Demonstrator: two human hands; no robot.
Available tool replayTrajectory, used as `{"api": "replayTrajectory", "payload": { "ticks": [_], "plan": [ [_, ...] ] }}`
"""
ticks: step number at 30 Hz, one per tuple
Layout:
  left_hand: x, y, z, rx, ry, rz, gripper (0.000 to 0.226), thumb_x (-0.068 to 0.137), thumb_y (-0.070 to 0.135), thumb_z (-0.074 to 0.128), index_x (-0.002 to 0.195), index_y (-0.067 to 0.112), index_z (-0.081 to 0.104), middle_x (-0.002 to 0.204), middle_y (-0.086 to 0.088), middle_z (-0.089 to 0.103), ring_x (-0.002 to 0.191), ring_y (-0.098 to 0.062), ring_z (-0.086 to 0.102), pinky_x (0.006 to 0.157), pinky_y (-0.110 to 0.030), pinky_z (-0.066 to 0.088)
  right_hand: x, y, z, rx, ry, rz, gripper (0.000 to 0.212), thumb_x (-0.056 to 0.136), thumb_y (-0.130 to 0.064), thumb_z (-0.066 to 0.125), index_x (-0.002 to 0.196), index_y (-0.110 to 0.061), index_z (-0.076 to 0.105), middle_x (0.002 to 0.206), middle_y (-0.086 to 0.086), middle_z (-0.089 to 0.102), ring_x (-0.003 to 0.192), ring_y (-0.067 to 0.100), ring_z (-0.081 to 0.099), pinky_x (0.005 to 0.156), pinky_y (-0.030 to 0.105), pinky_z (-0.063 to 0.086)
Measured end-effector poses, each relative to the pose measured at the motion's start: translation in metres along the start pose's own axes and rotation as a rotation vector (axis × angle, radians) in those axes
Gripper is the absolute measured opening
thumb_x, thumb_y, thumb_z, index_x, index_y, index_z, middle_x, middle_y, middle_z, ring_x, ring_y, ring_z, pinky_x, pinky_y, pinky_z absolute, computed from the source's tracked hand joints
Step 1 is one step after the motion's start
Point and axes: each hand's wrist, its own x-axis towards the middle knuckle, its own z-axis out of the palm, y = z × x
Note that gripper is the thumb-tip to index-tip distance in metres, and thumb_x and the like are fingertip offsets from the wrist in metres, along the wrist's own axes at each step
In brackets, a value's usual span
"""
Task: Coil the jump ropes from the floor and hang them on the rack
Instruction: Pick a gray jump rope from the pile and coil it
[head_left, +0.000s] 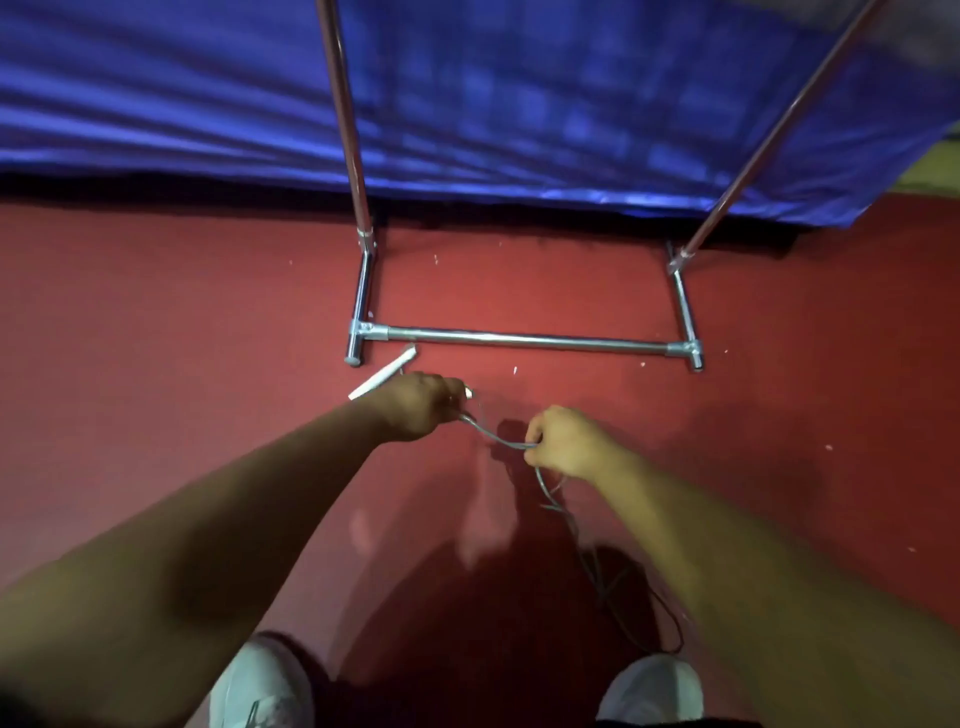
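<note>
Down low, both arms reach forward over the red floor (156, 312). Between the hands hangs the jump rope (498, 440): a thin grey cord, faintly glossy, in a shallow sag. The left hand (415, 405) is fisted around one end of it, with a small white tip (469, 393) poking out on the fist's right side and the cord leaving at the lower edge. A slim, straight white handle (384, 374) slants out from behind that hand's knuckles toward the rack foot; I cannot tell whether it is gripped or lying on the floor. The right hand (566, 441) is curled, fingers and thumb pinching the cord partway along. Below it the cord drops in loose kinks, trails over the floor and makes a slack loop near the right shoe (649, 691), where blur hides the detail. The chrome rack (519, 340) stands just ahead of the hands, base bar on the floor, uprights rising against a blue tarp (156, 93).
</note>
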Motion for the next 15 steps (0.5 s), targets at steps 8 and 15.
{"api": "replayTrajectory", "payload": {
  "ticks": [8, 15],
  "plan": [
    [-0.088, 0.102, -0.106, -0.285, 0.115, 0.091, 0.010, 0.099, 0.011, 0.056, 0.091, 0.015, 0.058, 0.086, -0.002, 0.068, 0.066, 0.002, 0.056, 0.071, -0.019, 0.042, -0.110, -0.066, -0.078, 0.687, 0.105, -0.309, 0.014, 0.078, -0.005, 0.077, 0.085, -0.015, 0.070, 0.076, 0.008, 0.067, 0.078, 0.023, 0.056, 0.072, 0.031, 0.043],
    [-0.169, 0.121, -0.111, -0.275, 0.158, 0.084, 0.014, 0.098, 0.021, 0.061, 0.084, 0.020, 0.060, 0.074, -0.002, 0.065, 0.060, 0.003, 0.054, 0.062, -0.015, 0.045, -0.218, -0.090, -0.145, 0.807, 0.418, -0.588, 0.019, 0.096, -0.009, 0.059, 0.081, -0.007, 0.069, 0.053, 0.006, 0.052, 0.050, 0.011, 0.056, 0.059, 0.016, 0.045]
  ]
}}
